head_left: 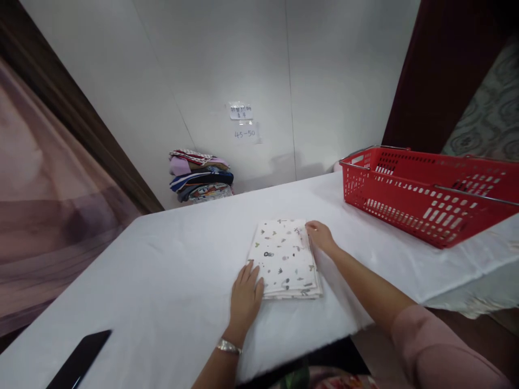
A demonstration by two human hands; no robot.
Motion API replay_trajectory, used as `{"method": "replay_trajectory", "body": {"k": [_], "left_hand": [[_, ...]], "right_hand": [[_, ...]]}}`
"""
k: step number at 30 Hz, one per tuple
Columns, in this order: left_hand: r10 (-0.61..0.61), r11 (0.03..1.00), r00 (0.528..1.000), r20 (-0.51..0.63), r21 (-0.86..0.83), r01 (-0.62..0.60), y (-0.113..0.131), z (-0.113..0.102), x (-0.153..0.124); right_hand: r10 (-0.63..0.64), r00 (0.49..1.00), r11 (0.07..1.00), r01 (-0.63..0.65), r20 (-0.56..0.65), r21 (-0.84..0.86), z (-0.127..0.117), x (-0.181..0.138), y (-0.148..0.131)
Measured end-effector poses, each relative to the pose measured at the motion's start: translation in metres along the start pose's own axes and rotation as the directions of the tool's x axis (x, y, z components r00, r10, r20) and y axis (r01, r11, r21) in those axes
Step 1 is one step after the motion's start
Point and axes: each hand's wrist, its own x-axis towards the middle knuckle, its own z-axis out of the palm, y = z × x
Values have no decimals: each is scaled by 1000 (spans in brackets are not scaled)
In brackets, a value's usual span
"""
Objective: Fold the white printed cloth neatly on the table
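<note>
A white cloth [284, 259] with small printed motifs lies folded into a layered rectangle on the white-covered table [182, 270]. My left hand [246, 297] rests flat against its lower left edge, fingers stretched out over the border. At the upper right corner, my right hand [321, 236] pinches the cloth's edge between thumb and fingers. The layers show along the near and right sides of the fold.
A red plastic basket [405, 200] with metal handles stands at the right. Several folded fabrics [201, 175] are stacked beyond the far edge, below paper labels [246, 132] on the wall. A dark flat device [81, 359] lies at the near left. Curtains hang at left.
</note>
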Motion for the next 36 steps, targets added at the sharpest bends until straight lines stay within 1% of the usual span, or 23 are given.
{"method": "replay_trajectory", "body": {"k": [1,3,7,10,15,20,26,31,36], "left_hand": [[-1,1000,1000,-4,-2,1,0,0,0],[-2,1000,1000,-7,-10,1,0,0,0],[2,999,1000,-19,-38,-2,0,0,1],[2,999,1000,-27,-43,-3,0,0,1],[11,1000,1000,-29,-29,-11,1,-1,0],[-4,1000,1000,-6,-21,4,0,-1,1],[-15,998,1000,-11,-57,14,-1,0,2],[-12,997,1000,-12,-79,11,-1,1,2],[-27,996,1000,-1,-87,27,-1,1,3]], "right_hand": [[63,998,998,-63,-19,20,-4,7,4],[139,990,990,-138,-13,31,-9,19,12],[256,967,964,-256,11,73,-3,33,22],[297,955,951,-297,17,85,4,43,24],[310,950,948,-311,19,64,9,57,27],[290,957,957,-290,25,8,11,63,29],[203,979,977,-202,5,-72,12,65,31],[99,994,989,-93,53,-116,9,69,31],[11,993,989,6,116,-151,5,80,30]]}}
